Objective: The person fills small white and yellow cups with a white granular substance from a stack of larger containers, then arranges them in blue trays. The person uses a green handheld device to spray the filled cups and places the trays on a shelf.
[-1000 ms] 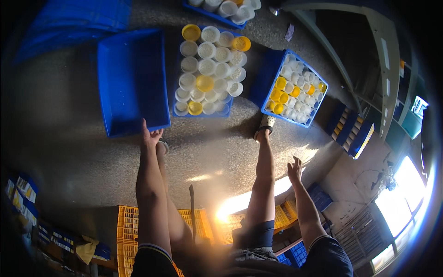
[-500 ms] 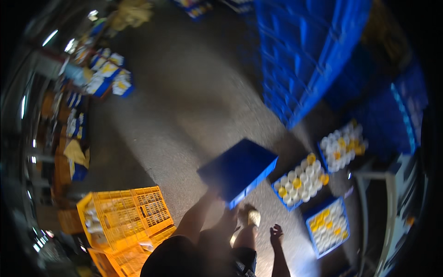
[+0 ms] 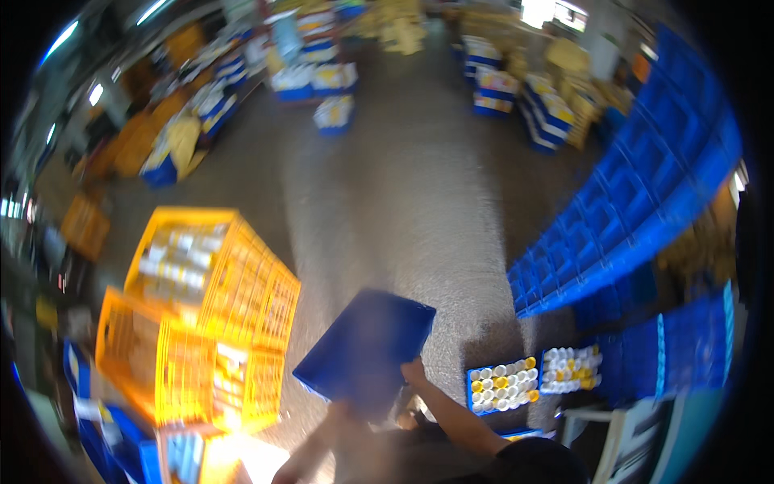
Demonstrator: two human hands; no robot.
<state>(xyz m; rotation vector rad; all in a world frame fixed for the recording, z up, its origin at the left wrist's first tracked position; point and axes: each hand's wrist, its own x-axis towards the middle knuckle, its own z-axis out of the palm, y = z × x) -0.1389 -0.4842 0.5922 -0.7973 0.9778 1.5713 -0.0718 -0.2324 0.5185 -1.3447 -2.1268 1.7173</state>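
Right hand (image 3: 414, 372) reached tray (image 3: 355, 340); dark-blue.

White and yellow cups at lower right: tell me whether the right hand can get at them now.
Probably not: the right hand seems occupied gripping the blue plastic bin, and the cups stand apart from it.
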